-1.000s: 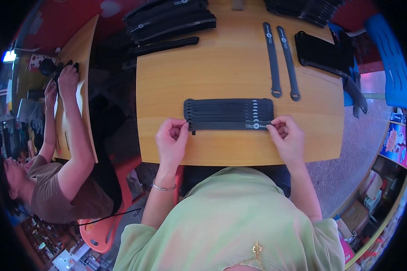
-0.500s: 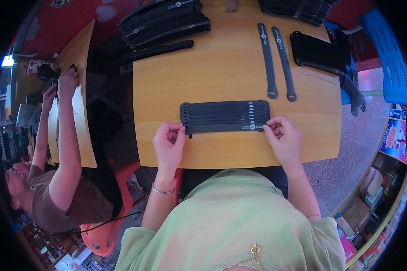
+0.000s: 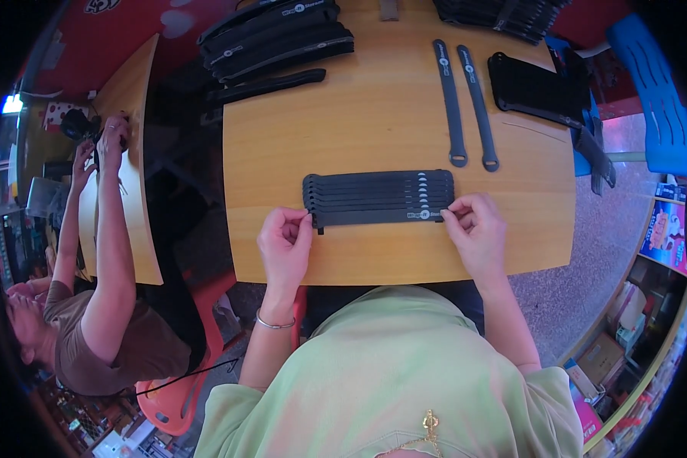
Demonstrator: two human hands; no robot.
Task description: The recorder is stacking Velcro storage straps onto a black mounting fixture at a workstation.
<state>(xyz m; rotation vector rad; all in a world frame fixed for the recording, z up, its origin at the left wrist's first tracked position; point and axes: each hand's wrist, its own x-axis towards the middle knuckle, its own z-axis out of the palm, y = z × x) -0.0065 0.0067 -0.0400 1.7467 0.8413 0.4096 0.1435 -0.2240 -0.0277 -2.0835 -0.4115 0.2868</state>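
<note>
A row of black cable straps (image 3: pixel 374 191) lies crosswise on the table in front of me, overlapping like shingles with their printed ends lined up at the right. My left hand (image 3: pixel 285 244) is closed in a pinch at the left end of the nearest strap (image 3: pixel 370 218). At that same strap's right end, my right hand (image 3: pixel 477 233) pinches with thumb and forefinger. The strap lies straight between both hands, along the near edge of the row. Two single straps (image 3: pixel 452 107) (image 3: pixel 478 111) lie lengthwise beyond my right hand, slotted ends toward me.
Bundled black straps (image 3: pixel 278 42) are piled at the table's far left, with another pile (image 3: pixel 504 17) far right. A black strap bundle (image 3: pixel 538 90) sits by the right edge beside a thin stick (image 3: pixel 534 131). At the left, a co-worker (image 3: pixel 118 328) works at another table (image 3: pixel 133 206).
My hands and the row of straps hold almost still. The co-worker's hands have shifted slightly at the other table.
</note>
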